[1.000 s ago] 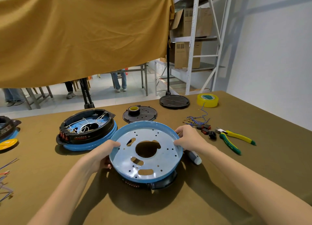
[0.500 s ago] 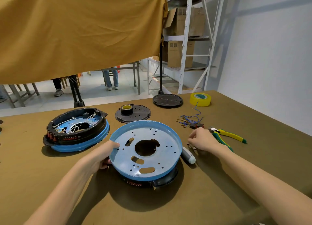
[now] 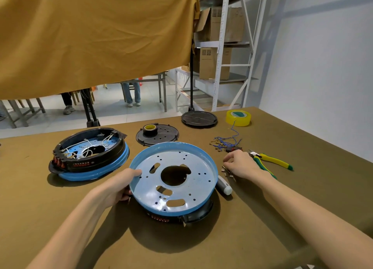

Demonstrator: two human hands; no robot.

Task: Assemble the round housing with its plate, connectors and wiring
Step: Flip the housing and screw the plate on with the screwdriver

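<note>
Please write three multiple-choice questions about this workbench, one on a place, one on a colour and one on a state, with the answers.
1. Where does the yellow tape roll lie?
A. at the far right of the table, beyond the loose wires
B. inside the blue plate
C. beside the left hand

2. What colour are the pliers' handles?
A. red and black
B. yellow and green
C. plain white

3. What is the left hand doing?
A. resting flat on the table
B. holding the pliers
C. holding the rim of the blue plate

Answers:
1. A, the roll sits near the far edge, just past the wire bundle.
2. B, one handle shows yellow and the other green.
3. C, its thumb lies over the plate's left rim, while the right hand reaches for small metal parts on the table.
</note>
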